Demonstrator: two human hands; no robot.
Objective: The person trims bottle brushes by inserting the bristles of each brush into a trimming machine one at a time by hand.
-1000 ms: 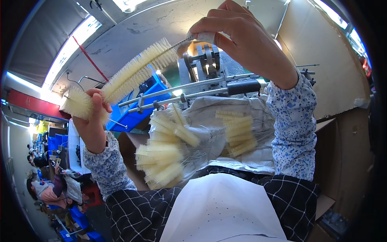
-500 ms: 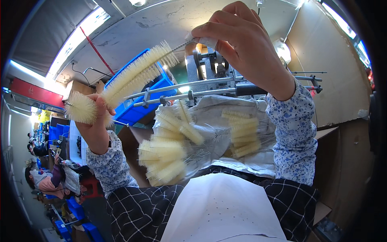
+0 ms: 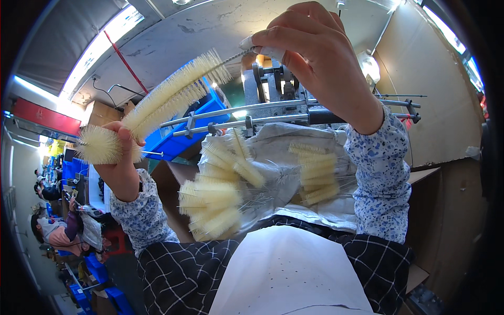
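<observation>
A long cream bristle brush (image 3: pixel 176 89) with a twisted wire stem is stretched slantwise between my hands. My left hand (image 3: pixel 118 165) grips its lower left end, the fingers wrapped round and partly hidden by bristles. A round tuft of bristles (image 3: pixel 100 144) sticks out beyond that hand. My right hand (image 3: pixel 310 44), raised at the upper right, pinches the bare wire end; something whitish covers the fingertips. Below, on a grey cloth over my lap, lie a pile of cream brushes (image 3: pixel 215 197) at the left and a smaller bunch (image 3: pixel 317 176) at the right, their wire stems crossing in the middle.
Behind the brushes stands a metal machine (image 3: pixel 275 84) with two horizontal rods (image 3: pixel 226 126). A blue bin (image 3: pixel 168 139) sits beyond my left hand. Cardboard (image 3: pixel 420 105) rises at the right. Far left, a person (image 3: pixel 58 233) sits near blue crates (image 3: pixel 97 268).
My left hand has shifted slightly left and down with its end of the brush. My right hand keeps its pinch on the wire, almost unmoved.
</observation>
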